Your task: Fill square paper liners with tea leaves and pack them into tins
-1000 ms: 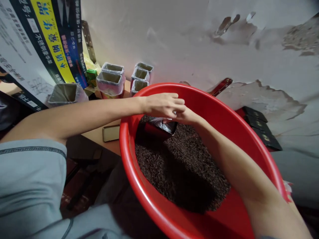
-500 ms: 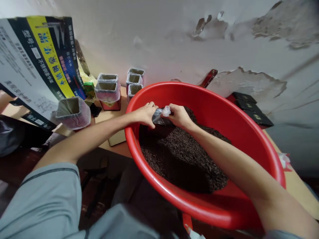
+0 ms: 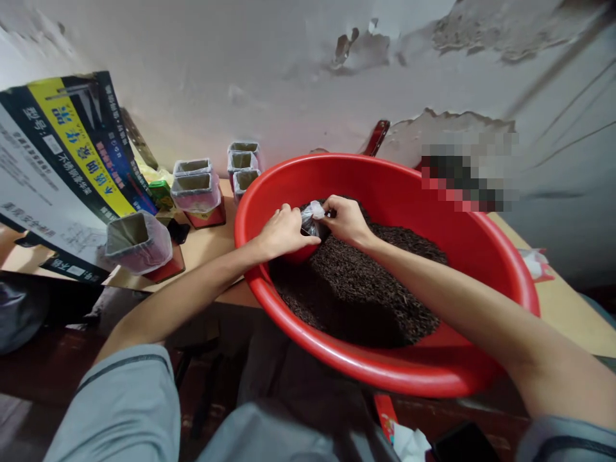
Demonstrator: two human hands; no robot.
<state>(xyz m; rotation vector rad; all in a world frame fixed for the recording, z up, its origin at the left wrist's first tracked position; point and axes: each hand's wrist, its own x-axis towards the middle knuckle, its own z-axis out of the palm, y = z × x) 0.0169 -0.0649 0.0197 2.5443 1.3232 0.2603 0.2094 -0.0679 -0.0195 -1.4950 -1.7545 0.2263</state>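
Note:
Inside a large red basin (image 3: 500,256) lies a bed of dark, loose tea-like bits (image 3: 385,276). My left hand (image 3: 289,232) is wrapped round a small red box (image 3: 299,255) in the basin's left part, thumb across its near side. From the box's top rises a clear plastic bag (image 3: 312,217), gathered and twisted. My right hand (image 3: 345,219) pinches the bag's bunched neck. What fills the bag is mostly hidden by my fingers.
Several red boxes with open plastic liners (image 3: 195,192) stand left of the basin, one nearer (image 3: 139,242). A large printed carton (image 3: 72,160) leans at the far left. Behind is a peeling wall (image 3: 289,77). A pixelated patch covers something dark behind the basin.
The view has shifted. My left hand now closes more fully round the box, its thumb reaching across. The bag's neck looks more tightly gathered between my hands.

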